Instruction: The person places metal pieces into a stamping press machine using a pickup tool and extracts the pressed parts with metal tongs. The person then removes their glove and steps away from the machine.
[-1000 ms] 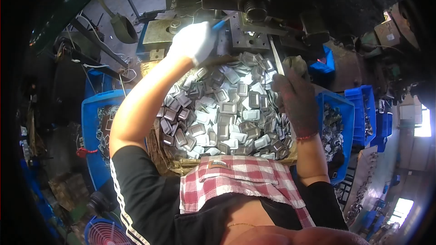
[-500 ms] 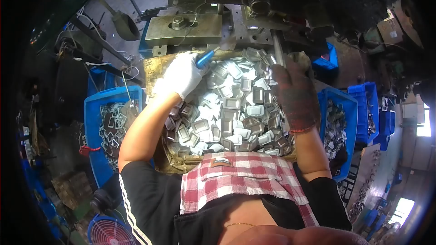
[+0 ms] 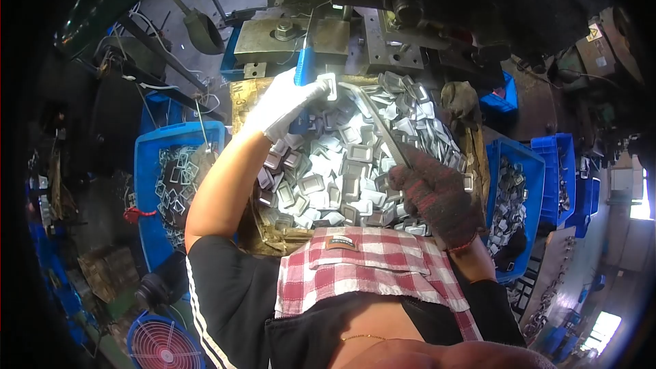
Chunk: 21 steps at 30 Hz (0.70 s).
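The left hand (image 3: 283, 104), in a white glove, is curled around a slim tool with a blue handle and thin metal tip (image 3: 304, 63); the tip points forward, away from the body. At the same hand's fingertips, on the side toward the right hand, is a small pale rectangular metal piece (image 3: 332, 89), its face partly washed out by glare.

The right hand (image 3: 439, 195), in a dark glove with red patches, is closed around long grey metal tweezers (image 3: 378, 123). These slant forward and left, their bent tip just beside the piece at the left hand; whether the two touch, I cannot tell.

Between and below the hands spreads a heap of small grey rectangular metal pieces (image 3: 352, 154), edged by brown cardboard-like sheeting (image 3: 240, 96). Ahead of the left hand sits a thick steel block with a hex bolt (image 3: 254, 42). Farther out, blue plastic bins of metal parts flank them: one left of the left hand (image 3: 145, 215), another right of the right hand (image 3: 536, 195).
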Tool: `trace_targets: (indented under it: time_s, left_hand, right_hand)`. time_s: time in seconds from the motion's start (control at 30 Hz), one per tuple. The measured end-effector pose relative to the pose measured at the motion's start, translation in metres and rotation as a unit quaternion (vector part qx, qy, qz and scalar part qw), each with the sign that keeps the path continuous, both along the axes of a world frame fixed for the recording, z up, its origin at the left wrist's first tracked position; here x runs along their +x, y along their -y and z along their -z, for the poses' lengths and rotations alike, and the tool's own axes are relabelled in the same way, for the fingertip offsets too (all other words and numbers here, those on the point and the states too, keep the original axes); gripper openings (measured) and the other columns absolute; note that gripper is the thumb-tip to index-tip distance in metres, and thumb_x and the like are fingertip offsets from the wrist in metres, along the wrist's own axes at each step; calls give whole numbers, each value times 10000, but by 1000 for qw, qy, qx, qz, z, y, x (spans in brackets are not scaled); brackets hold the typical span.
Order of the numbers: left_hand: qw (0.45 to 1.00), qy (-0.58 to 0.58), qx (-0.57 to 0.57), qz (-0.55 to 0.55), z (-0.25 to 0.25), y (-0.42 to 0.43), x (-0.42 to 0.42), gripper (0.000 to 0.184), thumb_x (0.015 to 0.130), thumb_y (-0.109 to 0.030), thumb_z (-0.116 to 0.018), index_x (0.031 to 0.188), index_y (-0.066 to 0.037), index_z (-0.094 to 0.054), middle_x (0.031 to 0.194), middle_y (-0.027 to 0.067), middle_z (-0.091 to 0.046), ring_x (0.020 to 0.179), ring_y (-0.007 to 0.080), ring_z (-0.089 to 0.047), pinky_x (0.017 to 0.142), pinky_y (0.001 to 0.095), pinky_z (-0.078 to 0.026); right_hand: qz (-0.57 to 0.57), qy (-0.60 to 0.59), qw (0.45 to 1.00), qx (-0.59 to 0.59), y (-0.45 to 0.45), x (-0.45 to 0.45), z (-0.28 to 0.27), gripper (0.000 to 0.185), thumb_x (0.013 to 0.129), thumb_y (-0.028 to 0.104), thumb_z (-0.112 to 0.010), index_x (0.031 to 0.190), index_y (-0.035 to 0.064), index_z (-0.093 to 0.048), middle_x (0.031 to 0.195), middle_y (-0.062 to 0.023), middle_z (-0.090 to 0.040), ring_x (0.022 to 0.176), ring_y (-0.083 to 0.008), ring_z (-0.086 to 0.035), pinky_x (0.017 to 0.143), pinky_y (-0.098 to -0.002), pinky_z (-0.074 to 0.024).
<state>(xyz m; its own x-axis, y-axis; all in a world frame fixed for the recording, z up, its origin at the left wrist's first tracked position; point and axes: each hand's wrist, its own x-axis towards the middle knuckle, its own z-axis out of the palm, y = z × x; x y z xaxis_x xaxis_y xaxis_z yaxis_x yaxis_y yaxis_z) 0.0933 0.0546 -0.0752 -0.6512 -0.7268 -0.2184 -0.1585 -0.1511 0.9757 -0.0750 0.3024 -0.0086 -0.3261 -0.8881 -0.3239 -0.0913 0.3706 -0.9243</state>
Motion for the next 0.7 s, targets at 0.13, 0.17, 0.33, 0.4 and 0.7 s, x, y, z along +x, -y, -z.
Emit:
trace_targets:
  time_s: [0.13, 0.17, 0.33, 0.4, 0.7]
  left_hand:
    - [1000, -6, 15, 18, -5, -5, 7, 308, 859, -217, -753, 1069, -19, -647, 901, 73, -702, 786, 125, -643, 736, 280, -522]
    - [1000, -6, 10, 18, -5, -5, 8, 310, 861, -218, -752, 1075, -20, -647, 902, 75, -704, 793, 125, -644, 744, 283, -523]
    - [995, -68, 69, 23, 4, -8, 6, 309, 871, -227, -751, 1079, -24, -648, 912, 78, -707, 774, 122, -641, 714, 282, -524]
    - [995, -58, 70, 29, 4, -9, 4, 310, 880, -244, -747, 1072, -22, -648, 907, 75, -704, 768, 119, -639, 695, 281, -519]
    - [831, 359, -400, 145, -40, 29, -25, 352, 908, -315, -610, 1019, 6, -700, 963, 238, -705, 921, 390, -691, 827, 455, -541]
  right_hand:
    - [-32, -43, 998, 21, 4, 1, -3, 411, 979, 198, -666, 1352, 38, -604, 900, -54, -728, 624, -52, -562, 558, -252, -468]
    - [-34, -49, 998, 15, 5, 2, -1, 413, 979, 201, -665, 1354, 40, -603, 896, -56, -730, 619, -52, -563, 559, -253, -470]
    - [-33, -32, 998, 36, 5, 4, 2, 412, 978, 198, -660, 1359, 52, -601, 878, -56, -733, 600, -63, -571, 563, -260, -480]
    - [-20, -10, 1000, 20, 3, 5, 0, 409, 976, 198, -661, 1355, 56, -605, 853, -48, -725, 595, -71, -573, 561, -265, -480]
    - [99, -166, 981, 21, -15, -29, -5, 363, 927, 172, -694, 1273, 67, -667, 775, -51, -709, 616, -87, -609, 592, -287, -500]
